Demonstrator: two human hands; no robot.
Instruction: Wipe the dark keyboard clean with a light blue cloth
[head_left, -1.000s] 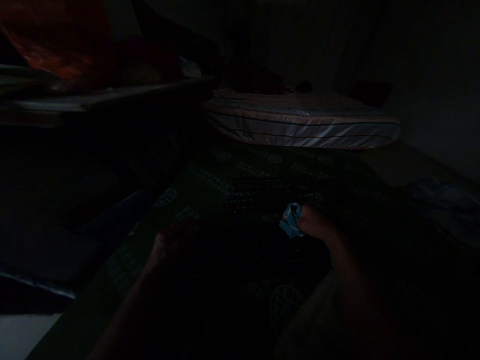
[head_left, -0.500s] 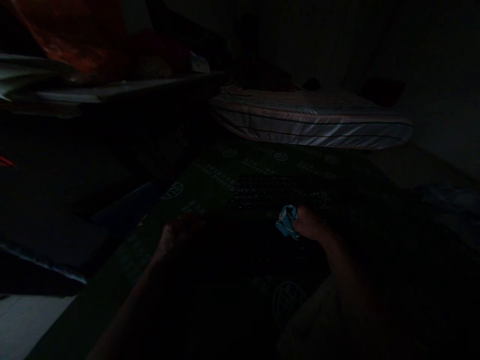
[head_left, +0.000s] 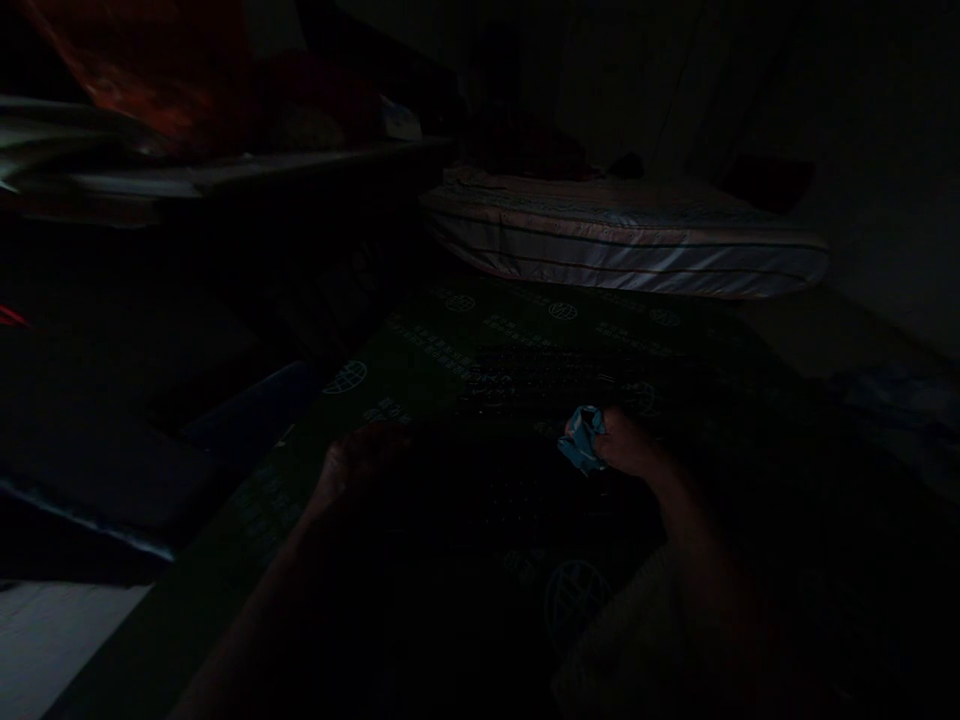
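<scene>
The room is very dark. My right hand (head_left: 628,443) is closed around a crumpled blue cloth (head_left: 583,440) with light markings, held low over a black surface with small pale specks. On the other side, my left hand (head_left: 366,450) rests with curled fingers at the left edge of a dark object (head_left: 465,480), whose kind I cannot make out in the shadow. Beneath both hands lies a green board (head_left: 420,345) printed with pale globe emblems and lettering.
A mattress (head_left: 622,255) in a striped cover lies across the far end of the board. To the left stands a shelf or tabletop (head_left: 247,172) bearing an orange-red bag (head_left: 165,90). Crumpled bluish fabric (head_left: 892,390) sits at the right.
My right hand has shifted slightly to the right with the blue cloth. My left hand stays in place.
</scene>
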